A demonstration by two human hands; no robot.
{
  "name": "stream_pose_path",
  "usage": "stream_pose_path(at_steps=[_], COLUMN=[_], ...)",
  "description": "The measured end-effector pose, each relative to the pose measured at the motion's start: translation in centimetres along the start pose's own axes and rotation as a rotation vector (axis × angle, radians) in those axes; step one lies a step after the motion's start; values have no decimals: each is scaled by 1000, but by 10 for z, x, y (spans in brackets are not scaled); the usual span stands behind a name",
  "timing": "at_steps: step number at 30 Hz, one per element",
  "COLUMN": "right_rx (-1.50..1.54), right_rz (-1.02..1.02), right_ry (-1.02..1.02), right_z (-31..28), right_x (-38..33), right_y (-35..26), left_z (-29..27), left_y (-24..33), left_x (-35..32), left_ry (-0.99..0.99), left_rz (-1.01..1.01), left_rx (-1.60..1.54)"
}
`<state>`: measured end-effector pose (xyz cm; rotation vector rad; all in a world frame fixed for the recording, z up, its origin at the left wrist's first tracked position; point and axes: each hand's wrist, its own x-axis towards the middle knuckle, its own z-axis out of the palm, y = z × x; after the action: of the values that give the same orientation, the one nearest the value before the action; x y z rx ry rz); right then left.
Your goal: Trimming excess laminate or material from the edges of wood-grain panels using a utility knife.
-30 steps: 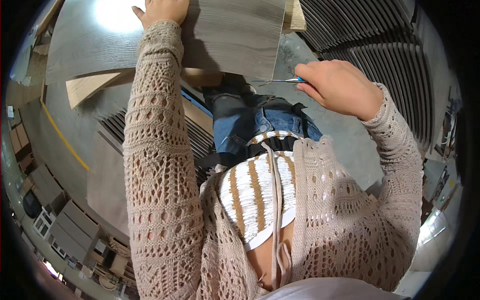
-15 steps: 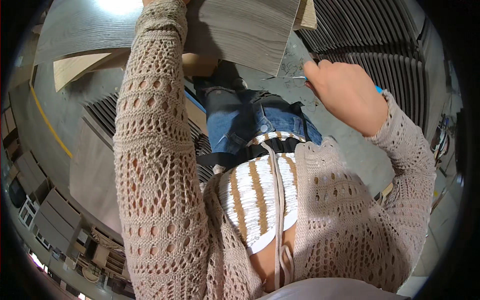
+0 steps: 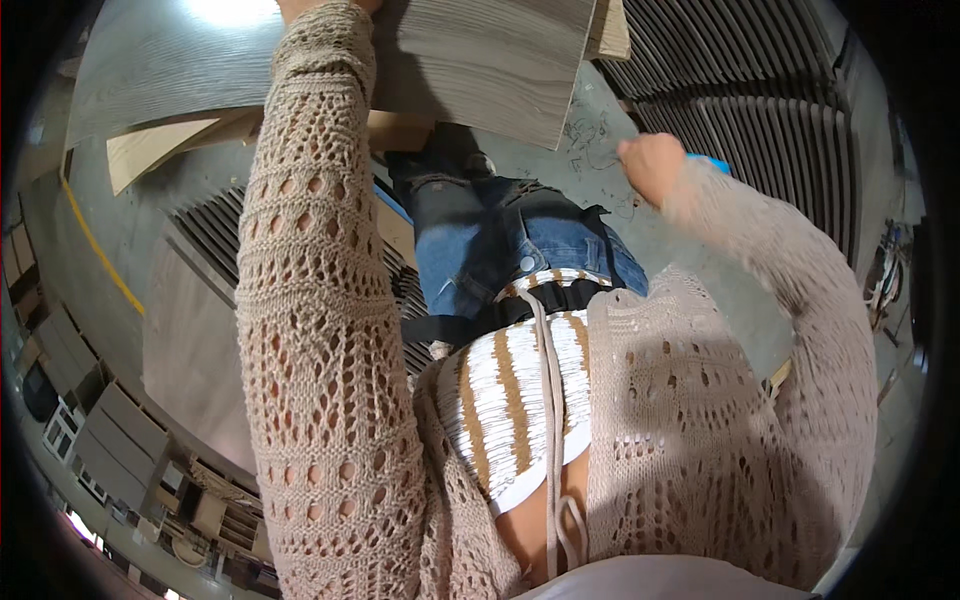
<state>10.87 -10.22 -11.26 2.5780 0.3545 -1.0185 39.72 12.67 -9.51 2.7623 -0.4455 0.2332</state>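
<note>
At the upper edge, my left hand [image 3: 330, 6] shows only in part, over a grey wood-grain board [image 3: 490, 70]; its fingers are out of the picture. My right hand [image 3: 652, 166] is closed, held out to the right of the board's near corner and apart from it. A bright blue object [image 3: 710, 162] sticks out beyond the right wrist and looks gripped in the fist. What kind of thing it is, I cannot make out, as the hand and sleeve hide most of it.
Dark slatted panels stand stacked [image 3: 740, 80] at the upper right. Pale wooden pieces [image 3: 150, 150] lie under the board's left side. Another grey panel [image 3: 190, 350] leans at the left, beside more dark slats. A yellow line [image 3: 95, 245] runs along the floor.
My right hand has drawn away, lower in view and smaller, with its forearm stretched out more; the sleeve is blurred. The thin pale tip by its thumb no longer shows. My left arm has barely moved.
</note>
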Motion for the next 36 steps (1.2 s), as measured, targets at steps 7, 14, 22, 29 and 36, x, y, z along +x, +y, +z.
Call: stream_pose_path(at_steps=[7, 14, 22, 29, 36], right_rx=[1289, 1714, 842, 564, 510], right_rz=[365, 287, 17, 69, 62], right_ry=[259, 974, 978, 831, 763], right_z=[25, 25, -30, -52, -57], right_x=[42, 12, -19, -39, -38], right_y=[-15, -74, -57, -27, -21], left_z=[10, 3, 5, 10, 9], left_y=[19, 22, 26, 20, 23], left_x=[7, 6, 3, 9, 10], left_ry=[-44, -64, -26, -33, -22], left_rz=[31, 9, -4, -11, -20], left_rx=[-15, -7, -19, -14, -13])
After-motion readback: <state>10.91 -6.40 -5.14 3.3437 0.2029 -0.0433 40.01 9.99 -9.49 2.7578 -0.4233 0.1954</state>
